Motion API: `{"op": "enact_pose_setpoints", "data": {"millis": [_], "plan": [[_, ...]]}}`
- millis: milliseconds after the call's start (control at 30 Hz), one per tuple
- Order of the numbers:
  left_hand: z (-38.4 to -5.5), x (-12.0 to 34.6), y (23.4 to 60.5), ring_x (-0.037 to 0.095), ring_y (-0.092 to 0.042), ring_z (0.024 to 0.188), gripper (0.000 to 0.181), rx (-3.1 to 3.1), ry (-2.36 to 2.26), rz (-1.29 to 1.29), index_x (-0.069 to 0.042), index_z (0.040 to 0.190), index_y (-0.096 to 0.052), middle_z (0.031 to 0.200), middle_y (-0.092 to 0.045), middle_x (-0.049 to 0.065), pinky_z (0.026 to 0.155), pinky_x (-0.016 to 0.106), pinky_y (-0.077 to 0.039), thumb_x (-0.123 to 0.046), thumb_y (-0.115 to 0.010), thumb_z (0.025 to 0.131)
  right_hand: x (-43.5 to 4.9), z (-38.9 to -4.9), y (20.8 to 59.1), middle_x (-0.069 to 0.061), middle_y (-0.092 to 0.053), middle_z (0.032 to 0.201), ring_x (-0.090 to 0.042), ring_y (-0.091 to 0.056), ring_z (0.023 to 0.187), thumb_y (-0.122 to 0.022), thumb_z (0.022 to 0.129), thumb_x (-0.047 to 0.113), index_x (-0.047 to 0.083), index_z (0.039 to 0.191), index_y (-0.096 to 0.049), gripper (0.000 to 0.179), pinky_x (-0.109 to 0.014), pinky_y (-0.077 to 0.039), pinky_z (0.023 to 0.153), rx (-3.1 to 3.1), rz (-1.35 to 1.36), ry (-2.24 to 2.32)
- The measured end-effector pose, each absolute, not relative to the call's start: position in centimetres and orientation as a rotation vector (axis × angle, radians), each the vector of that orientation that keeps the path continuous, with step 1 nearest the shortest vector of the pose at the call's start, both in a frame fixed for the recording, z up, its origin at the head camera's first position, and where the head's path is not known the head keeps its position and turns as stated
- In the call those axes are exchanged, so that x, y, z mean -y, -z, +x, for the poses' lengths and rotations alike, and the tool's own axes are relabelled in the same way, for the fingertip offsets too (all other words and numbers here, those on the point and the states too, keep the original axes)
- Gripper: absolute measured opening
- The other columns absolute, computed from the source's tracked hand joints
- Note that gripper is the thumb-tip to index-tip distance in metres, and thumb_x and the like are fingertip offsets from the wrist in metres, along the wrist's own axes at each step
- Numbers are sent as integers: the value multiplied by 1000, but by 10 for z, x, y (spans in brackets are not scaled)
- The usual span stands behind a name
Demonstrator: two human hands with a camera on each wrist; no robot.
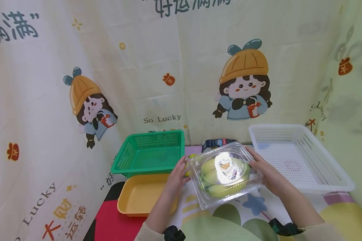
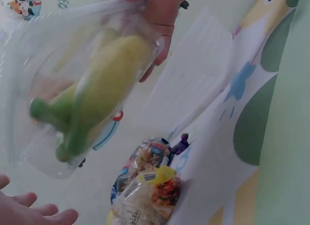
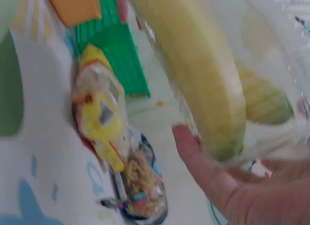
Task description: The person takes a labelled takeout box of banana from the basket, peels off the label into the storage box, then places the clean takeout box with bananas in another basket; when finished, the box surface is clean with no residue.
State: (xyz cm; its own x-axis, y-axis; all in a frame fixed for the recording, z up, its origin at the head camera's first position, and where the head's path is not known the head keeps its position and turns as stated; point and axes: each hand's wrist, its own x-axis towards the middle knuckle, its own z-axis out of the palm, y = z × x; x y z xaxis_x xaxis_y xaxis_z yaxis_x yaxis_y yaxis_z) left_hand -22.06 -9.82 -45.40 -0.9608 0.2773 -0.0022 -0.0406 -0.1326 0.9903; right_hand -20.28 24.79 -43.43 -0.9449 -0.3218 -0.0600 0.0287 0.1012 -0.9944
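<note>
Green plastic forms one basket (image 1: pixel 151 142) at the far left, and just nearer than it sits one yellow tray (image 1: pixel 141 195); those make two containers on that side of the surface (image 1: pixel 226 231). Next to the right comes the left hand (image 1: pixel 176 179), its fingers (image 2: pixel 63 218) straight and spread beside the left end of a clear plastic box (image 1: pixel 203 201), gripping nothing. That one box is held above the middle of the surface, tilted, with one white sticker (image 1: pixel 226 167) on its lid. At least two bananas (image 1: pixel 221 190) lie inside; glare hides the full count. Two snack bags stand beyond the box, a yellow one (image 3: pixel 101 113) and, to its right, a dark blue one (image 1: pixel 215 144). At the box's right end the right hand (image 1: pixel 265 169) grips its edge, fingers closed in on the plastic. One white basket (image 1: pixel 277 128) sits at the far right.
</note>
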Motion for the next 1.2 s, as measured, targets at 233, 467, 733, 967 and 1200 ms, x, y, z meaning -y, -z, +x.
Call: {"op": "enact_pose_setpoints", "data": {"millis": [233, 467, 733, 967, 1200], "plan": [[-201, 90, 459, 34, -26, 149, 62, -2151, -2168, 203, -46, 155, -15, 166, -18, -1, 117, 57, -29, -57, -42, 99, -225, -176, 445, -13, 9, 166, -46, -3, 148, -37, 105, 39, 45, 156, 4, 65, -79, -18, 107, -2047, -103, 2123], [-198, 84, 467, 32, -17, 152, 55, -2068, -2188, 157, -56, 150, -17, 165, -18, -10, 117, 62, -23, -58, -39, 100, -211, -162, 460, -14, 2, 166, -43, -17, 144, -36, 106, 37, 39, 158, 4, 65, -56, -39, 100, -2102, -89, 2181], [-198, 77, 478, 33, -26, 147, 64, -2077, -2207, 158, -39, 156, -21, 166, -19, 3, 116, 55, -31, -38, -51, 100, -204, -159, 468, -5, 16, 166, -53, 1, 148, -40, 104, 41, 40, 158, 6, 70, -83, -10, 102, -2196, -52, 2073], [-196, 77, 495, 35, -15, 152, 66, -2089, -2170, 97, -40, 157, -20, 166, -17, 1, 116, 61, -25, -35, -53, 99, -210, -173, 484, -7, 6, 168, -53, 1, 148, -41, 105, 37, 40, 158, -5, 64, -85, -1, 100, -2312, -164, 2047], [-195, 73, 512, 35, -1, 154, 71, -2075, -2107, 63, -40, 158, -9, 168, -9, 2, 118, 67, -4, -33, -49, 100, -207, -186, 511, -10, 2, 168, -50, 2, 150, -44, 104, 32, 29, 160, -12, 65, -81, -1, 105, -2250, -140, 2109]]}}
